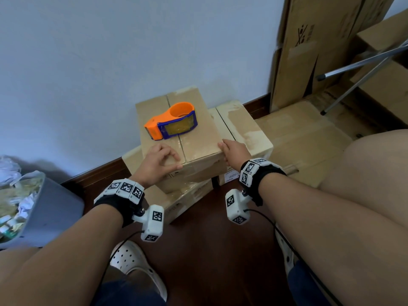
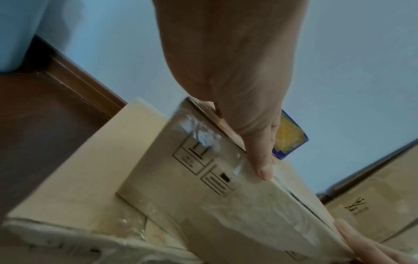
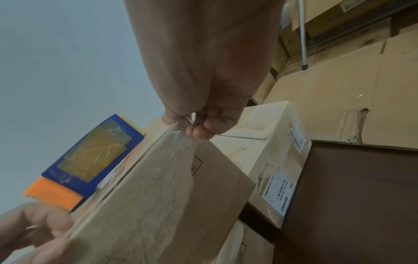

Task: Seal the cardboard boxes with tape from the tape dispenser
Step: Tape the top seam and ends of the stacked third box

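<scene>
1. Head view: top cardboard box [image 1: 176, 138], stacked on a lower box [image 1: 176, 199] on the floor by the wall; centre seam carries clear tape.
2. Tape dispenser [image 1: 171, 121], orange and blue, lies loose on that box's lid.
3. Left hand [image 1: 157, 161]: grip curled over the near left corner.
4. Right hand [image 1: 234, 151]: grip clamped on the near right corner.
5. Neighbouring box [image 1: 245, 131] just beside.
6. Risk, judged: tilting or shifting the box could slide the dispenser off.
</scene>
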A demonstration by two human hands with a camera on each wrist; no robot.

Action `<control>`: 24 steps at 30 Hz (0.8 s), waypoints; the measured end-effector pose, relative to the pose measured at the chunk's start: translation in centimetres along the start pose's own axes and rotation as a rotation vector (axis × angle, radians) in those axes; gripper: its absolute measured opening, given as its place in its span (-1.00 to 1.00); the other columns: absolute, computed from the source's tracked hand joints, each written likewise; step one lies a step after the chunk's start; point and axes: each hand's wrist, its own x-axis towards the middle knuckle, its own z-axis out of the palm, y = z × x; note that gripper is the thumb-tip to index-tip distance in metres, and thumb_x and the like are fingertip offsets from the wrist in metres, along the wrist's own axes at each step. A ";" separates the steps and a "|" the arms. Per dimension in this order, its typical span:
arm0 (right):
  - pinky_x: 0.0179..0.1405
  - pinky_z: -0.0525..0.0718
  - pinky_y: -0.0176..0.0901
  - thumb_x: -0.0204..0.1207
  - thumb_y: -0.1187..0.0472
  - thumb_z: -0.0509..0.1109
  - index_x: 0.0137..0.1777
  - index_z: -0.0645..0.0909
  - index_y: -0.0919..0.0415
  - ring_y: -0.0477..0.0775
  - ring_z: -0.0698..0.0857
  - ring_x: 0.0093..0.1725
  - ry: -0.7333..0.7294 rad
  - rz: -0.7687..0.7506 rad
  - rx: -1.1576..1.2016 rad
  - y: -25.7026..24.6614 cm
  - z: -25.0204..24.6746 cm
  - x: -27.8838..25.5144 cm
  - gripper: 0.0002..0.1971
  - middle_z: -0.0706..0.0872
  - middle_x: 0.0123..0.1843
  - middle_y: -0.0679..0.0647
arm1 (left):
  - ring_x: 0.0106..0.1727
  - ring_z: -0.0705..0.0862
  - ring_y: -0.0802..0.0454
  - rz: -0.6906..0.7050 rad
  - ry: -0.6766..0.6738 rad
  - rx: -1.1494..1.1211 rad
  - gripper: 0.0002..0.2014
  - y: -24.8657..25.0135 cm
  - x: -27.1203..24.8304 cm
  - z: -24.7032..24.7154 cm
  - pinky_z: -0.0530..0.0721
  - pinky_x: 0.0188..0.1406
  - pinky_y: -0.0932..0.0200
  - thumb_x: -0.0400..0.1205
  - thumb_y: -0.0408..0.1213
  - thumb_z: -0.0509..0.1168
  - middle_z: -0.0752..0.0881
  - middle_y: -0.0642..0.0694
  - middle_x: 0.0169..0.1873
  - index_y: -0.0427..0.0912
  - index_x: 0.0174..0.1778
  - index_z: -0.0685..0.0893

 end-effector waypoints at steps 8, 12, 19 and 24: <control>0.25 0.63 0.20 0.74 -0.01 0.03 0.38 0.55 0.28 0.03 0.47 -0.05 0.010 0.047 -0.042 0.5 0.8 0.8 -0.54 0.49 -0.08 0.04 | 0.09 0.45 0.10 -0.132 0.055 0.001 -0.77 -2.4 -2.8 -2.5 0.41 0.16 0.33 0.42 -0.14 0.57 0.50 -0.06 0.04 0.00 -0.09 0.69; 0.20 0.65 0.27 0.75 -0.01 0.03 0.36 0.56 0.25 0.22 0.62 0.01 0.013 0.068 -0.049 0.3 0.8 0.8 -0.56 0.53 -0.09 0.07 | 0.19 0.51 0.14 -0.383 0.182 -0.167 -0.83 -3.6 -4.1 -3.8 0.44 0.27 0.17 0.54 -0.23 0.47 0.53 -0.03 0.15 0.04 -0.01 0.66; 0.13 0.65 0.26 0.77 0.03 0.01 0.34 0.55 0.35 0.36 0.69 0.03 0.054 0.034 -0.024 -0.4 0.9 -0.3 -0.55 0.72 0.03 0.32 | -0.23 0.70 0.03 -0.822 0.236 -0.688 -0.85 -2.3 -5.2 -4.1 0.73 -0.24 0.32 0.68 -0.33 0.29 0.74 -0.23 -0.16 -0.35 -0.03 0.70; 0.08 0.67 0.22 0.76 0.00 -0.01 0.07 0.59 0.27 0.35 0.70 -0.04 0.063 0.030 -0.066 -0.5 1.1 -0.3 -0.58 0.72 -0.06 0.29 | -0.32 0.68 0.03 -0.834 0.317 -0.688 -0.94 -1.0 -4.2 -3.5 0.73 -0.38 0.36 0.59 -0.45 0.39 0.70 -0.23 -0.28 -0.38 -0.14 0.66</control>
